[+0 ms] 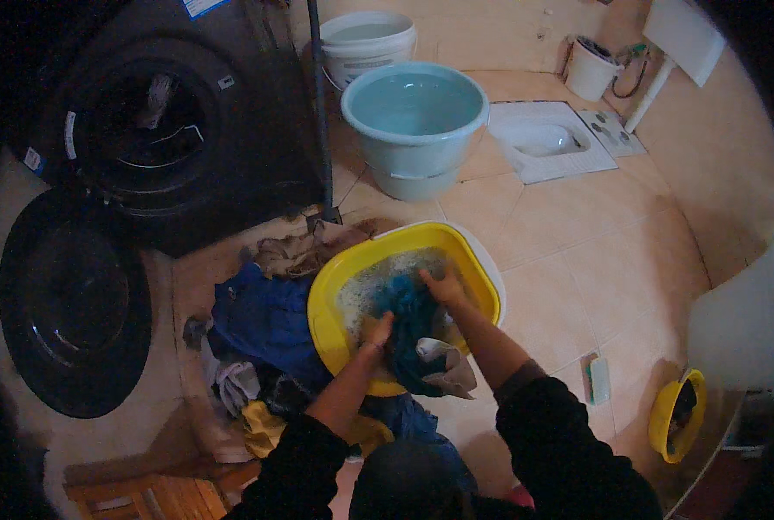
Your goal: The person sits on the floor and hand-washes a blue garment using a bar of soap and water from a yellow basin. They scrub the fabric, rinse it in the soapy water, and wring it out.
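Observation:
A yellow basin (320,312) with a white outer rim sits on the floor before me, holding foamy water (354,299). In it lies a wet teal garment (407,325), bunched up, its lower end draped over the basin's near side. A pale beige part of cloth (455,374) hangs out beside that end. My left hand (377,330) holds the garment at its left edge, low in the suds. On the opposite side my right hand (444,289) has hold of its upper right part, the thumb side uppermost. Suds and cloth hide some fingers of both hands.
Left of the basin lies a pile of clothes (263,312), near a black front-loading washing machine (250,149) with its door (74,305) open. A light-blue water tub (419,156), a white bucket (367,55) and a squat toilet (543,166) stand beyond. A scrubbing brush (598,380) lies right.

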A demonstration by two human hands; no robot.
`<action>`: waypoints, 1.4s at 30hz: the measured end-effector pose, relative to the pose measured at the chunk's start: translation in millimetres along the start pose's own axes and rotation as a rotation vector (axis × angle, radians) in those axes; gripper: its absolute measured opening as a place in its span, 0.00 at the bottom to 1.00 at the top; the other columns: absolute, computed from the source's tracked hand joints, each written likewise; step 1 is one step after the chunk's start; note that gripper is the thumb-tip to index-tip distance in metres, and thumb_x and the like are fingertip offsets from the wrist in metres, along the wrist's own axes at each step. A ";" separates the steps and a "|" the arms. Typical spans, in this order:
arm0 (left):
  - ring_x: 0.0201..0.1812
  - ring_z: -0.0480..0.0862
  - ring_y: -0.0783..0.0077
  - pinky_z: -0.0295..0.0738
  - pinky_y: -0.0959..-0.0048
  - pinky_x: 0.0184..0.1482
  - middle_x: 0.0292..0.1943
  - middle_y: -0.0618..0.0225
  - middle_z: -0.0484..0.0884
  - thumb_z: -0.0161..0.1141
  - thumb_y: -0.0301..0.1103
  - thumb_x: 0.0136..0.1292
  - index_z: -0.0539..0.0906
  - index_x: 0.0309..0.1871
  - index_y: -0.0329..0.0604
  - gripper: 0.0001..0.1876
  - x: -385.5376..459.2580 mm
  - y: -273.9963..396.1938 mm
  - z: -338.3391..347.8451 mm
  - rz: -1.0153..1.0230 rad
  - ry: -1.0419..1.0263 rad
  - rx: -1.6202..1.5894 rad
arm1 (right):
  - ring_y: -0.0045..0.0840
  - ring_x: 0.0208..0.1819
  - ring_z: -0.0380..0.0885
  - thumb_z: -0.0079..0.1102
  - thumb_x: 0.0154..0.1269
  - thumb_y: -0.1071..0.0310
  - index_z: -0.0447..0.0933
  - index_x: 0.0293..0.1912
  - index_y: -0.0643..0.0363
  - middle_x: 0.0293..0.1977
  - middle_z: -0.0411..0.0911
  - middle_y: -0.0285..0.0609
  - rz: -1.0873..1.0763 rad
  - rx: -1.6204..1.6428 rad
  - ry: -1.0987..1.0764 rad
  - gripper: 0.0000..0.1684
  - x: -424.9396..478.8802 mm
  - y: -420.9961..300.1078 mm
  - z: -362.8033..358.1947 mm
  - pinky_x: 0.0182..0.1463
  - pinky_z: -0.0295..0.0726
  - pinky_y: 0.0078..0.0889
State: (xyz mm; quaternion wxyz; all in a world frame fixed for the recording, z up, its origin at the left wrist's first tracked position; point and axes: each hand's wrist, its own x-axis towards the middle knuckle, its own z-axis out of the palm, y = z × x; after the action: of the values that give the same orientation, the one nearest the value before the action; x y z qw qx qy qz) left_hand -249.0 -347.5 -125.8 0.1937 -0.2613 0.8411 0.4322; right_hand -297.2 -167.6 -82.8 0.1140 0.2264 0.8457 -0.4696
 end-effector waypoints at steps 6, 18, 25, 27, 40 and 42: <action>0.50 0.70 0.49 0.63 0.62 0.51 0.49 0.46 0.69 0.55 0.58 0.46 0.69 0.49 0.31 0.37 2.7 63.3 -22.1 0.119 0.097 0.081 | 0.43 0.36 0.70 0.57 0.46 0.65 0.72 0.34 0.57 0.32 0.70 0.49 -0.502 0.018 0.286 0.13 -19.9 -2.4 41.8 0.40 0.70 0.36; 0.39 0.69 0.54 0.64 0.61 0.43 0.35 0.54 0.70 0.52 0.33 0.53 0.72 0.36 0.37 0.10 3.7 53.6 -12.9 0.650 0.472 -0.131 | 0.35 0.36 0.73 0.59 0.48 0.51 0.70 0.45 0.64 0.36 0.74 0.49 0.067 -0.007 0.362 0.30 0.5 1.5 35.4 0.43 0.70 0.33; 0.47 0.72 0.50 0.67 0.61 0.45 0.43 0.48 0.73 0.59 0.50 0.44 0.73 0.42 0.34 0.28 5.8 50.8 -21.2 0.159 0.143 -0.034 | 0.33 0.36 0.73 0.56 0.49 0.52 0.70 0.45 0.63 0.38 0.74 0.47 0.105 0.417 0.026 0.29 8.6 4.0 27.8 0.42 0.71 0.32; 0.46 0.73 0.53 0.67 0.63 0.45 0.42 0.51 0.75 0.58 0.48 0.45 0.74 0.42 0.34 0.26 30.1 28.4 -16.3 0.060 0.181 -0.259 | 0.32 0.35 0.73 0.53 0.51 0.54 0.68 0.47 0.63 0.38 0.74 0.47 0.049 0.904 -0.050 0.28 4.0 -9.3 22.3 0.41 0.71 0.32; 0.50 0.71 0.59 0.64 0.65 0.49 0.51 0.57 0.70 0.59 0.49 0.46 0.67 0.54 0.36 0.34 44.7 16.3 -0.5 -0.242 -0.192 -0.791 | 0.36 0.41 0.73 0.57 0.49 0.57 0.70 0.46 0.63 0.41 0.73 0.51 -0.118 0.109 0.035 0.26 -3.4 -1.4 17.1 0.48 0.68 0.32; 0.48 0.72 0.59 0.65 0.65 0.49 0.50 0.57 0.71 0.59 0.48 0.46 0.68 0.53 0.37 0.32 51.3 17.1 4.0 -0.327 -0.263 -1.020 | 0.33 0.40 0.72 0.58 0.49 0.58 0.72 0.42 0.62 0.40 0.73 0.51 -0.258 0.348 -0.026 0.23 -5.1 -4.3 15.9 0.47 0.68 0.30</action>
State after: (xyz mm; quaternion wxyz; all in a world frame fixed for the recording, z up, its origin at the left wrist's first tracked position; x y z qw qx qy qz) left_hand -299.4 -349.7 -145.6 0.2105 -0.3932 0.4420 0.7783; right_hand -295.3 -184.4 -86.0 0.0229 0.1264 0.7724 -0.6220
